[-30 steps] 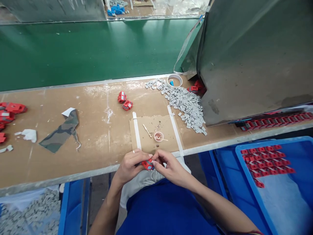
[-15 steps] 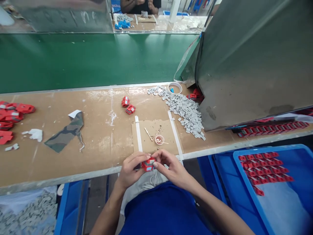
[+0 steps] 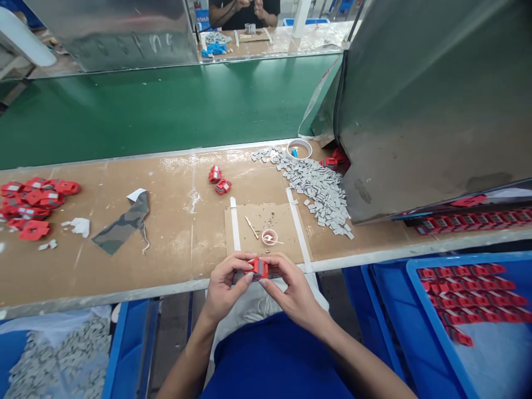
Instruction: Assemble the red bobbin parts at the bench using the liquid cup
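Between my two hands, just over the bench's front edge, is a small red plastic part (image 3: 260, 268) with a grey band. My left hand (image 3: 226, 282) pinches its left side with thumb and fingers. On its right side, my right hand (image 3: 288, 282) grips it the same way. Just beyond my hands, a small round cup (image 3: 270, 237) of reddish stuff has a thin stick laid across it. Beside the cup lies another thin stick (image 3: 251, 227), on a cardboard sheet (image 3: 286, 219) edged with white tape. Two similar red parts (image 3: 219, 179) sit farther back.
Grey flat pieces (image 3: 316, 185) are heaped at right, by a tape roll (image 3: 299, 149). Red parts (image 3: 37, 199) and a camouflage cloth (image 3: 122, 227) lie left. A blue tray (image 3: 432, 310) holds rows of red parts. A metal cabinet (image 3: 415, 111) bounds the right. Another person's hands (image 3: 249, 6) show beyond.
The red part has turned in my hands, showing its grey band differently. My right fingers now close on its right side. The view has shifted slightly, revealing more at the left.
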A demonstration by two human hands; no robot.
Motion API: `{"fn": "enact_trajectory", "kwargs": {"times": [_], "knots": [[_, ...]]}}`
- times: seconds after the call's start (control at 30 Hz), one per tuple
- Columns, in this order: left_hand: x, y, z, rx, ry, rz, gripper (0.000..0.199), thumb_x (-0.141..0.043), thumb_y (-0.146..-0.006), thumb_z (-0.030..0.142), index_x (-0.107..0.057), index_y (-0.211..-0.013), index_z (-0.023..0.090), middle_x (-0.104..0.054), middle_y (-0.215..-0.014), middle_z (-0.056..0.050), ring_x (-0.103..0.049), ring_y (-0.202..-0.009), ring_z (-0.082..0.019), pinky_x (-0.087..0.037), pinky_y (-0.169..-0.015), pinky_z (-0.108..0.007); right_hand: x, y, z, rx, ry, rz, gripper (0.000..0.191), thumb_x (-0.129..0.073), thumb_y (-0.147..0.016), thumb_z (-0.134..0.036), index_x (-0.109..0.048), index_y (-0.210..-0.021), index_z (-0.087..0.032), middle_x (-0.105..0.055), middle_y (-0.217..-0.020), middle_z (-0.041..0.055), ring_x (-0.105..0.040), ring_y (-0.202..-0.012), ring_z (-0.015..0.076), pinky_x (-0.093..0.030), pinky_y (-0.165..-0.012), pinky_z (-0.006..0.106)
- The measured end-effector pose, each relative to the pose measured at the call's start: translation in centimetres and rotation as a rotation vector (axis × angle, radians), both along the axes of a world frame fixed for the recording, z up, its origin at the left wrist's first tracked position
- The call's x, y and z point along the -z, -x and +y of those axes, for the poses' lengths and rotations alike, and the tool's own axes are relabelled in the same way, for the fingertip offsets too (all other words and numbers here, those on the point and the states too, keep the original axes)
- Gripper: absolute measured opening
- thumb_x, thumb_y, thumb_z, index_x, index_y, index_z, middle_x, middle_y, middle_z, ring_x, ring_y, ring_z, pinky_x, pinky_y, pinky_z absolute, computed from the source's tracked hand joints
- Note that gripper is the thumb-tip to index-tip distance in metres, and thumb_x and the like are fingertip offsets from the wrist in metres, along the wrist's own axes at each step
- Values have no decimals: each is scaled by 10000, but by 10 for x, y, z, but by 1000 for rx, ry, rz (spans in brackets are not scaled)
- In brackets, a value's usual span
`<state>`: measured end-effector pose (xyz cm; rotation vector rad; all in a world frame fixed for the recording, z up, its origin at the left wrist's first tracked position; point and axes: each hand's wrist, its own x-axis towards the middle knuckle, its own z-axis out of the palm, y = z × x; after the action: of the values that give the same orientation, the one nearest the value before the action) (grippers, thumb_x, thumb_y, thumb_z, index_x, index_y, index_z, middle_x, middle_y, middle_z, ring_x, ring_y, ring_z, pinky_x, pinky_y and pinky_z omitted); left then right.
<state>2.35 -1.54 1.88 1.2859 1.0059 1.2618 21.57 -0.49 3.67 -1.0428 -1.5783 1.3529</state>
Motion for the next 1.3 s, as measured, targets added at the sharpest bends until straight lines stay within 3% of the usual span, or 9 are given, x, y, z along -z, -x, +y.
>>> {"fn": "enact_trajectory", "kwargs": {"times": [0.47, 0.6, 0.73, 0.8, 0.93, 1.13, 1.3], "knots": [[-10, -10, -2, -78, 96, -31, 48, -768, -894, 245, -769, -895, 197, -745, -1074, -100, -734, -1033, -216, -587, -867, -296, -5, -1, 2, 38, -311, -142, 240, -558, -1018, -195, -588, -1254, -233, -641, -1113, 99, -655, -1013, 210, -568, -865, 323], [-17, -11, 4, -31, 60, 64, 42, -729, -922, 234, -750, -931, 198, -732, -1042, -89, -723, -1072, -213, -584, -901, -289, 3, 5, 0, 108, -123, 11, 192, -621, -1003, -300, -634, -1185, -240, -642, -1043, 76, -673, -957, 201, -581, -840, 319], [-16, -13, 4, -32, -2, 112, 334, -759, -902, 239, -685, -1228, 243, -745, -1177, -95, -736, -1083, -202, -605, -933, -291, 11, 13, -6, 143, 127, 310, 237, -635, -1000, -401, -612, -1191, -262, -669, -1082, 70, -704, -1003, 192, -594, -919, 334], [-12, -13, 1, -70, -47, 184, 367, -752, -910, 232, -672, -1268, 245, -755, -1194, -100, -748, -1081, -208, -616, -935, -298, 12, 13, -8, 142, 142, 356, 252, -634, -1000, -406, -596, -1214, -277, -662, -1147, 77, -701, -1052, 192, -590, -944, 340], [-13, -7, 1, -87, -277, 458, 355, -760, -902, 214, -700, -1251, 234, -771, -1188, -102, -752, -1093, -223, -618, -965, -321, 2, -2, -3, 127, -68, 109, 219, -627, -1006, -316, -630, -1220, -275, -606, -1279, 103, -597, -1273, 222, -525, -1054, 371], [-30, -1, 10, 32, -508, 627, 380, -751, -912, 300, -688, -1271, 191, -791, -1109, -127, -766, -1033, -233, -632, -929, -329, -26, -23, 13, -143, -274, -197, 103, -524, -1026, -162, -604, -1048, -224, -664, -1150, 92, -676, -1047, 196, -551, -882, 315], [-41, -3, 15, 109, -537, 632, 385, -730, -929, 295, -683, -1300, 207, -799, -1086, -140, -774, -988, -247, -632, -886, -346, -29, -20, 12, -140, -288, -276, 154, -476, -1029, -138, -545, -918, -218, -638, -1001, 67, -644, -911, 188, -521, -782, 294]]}}
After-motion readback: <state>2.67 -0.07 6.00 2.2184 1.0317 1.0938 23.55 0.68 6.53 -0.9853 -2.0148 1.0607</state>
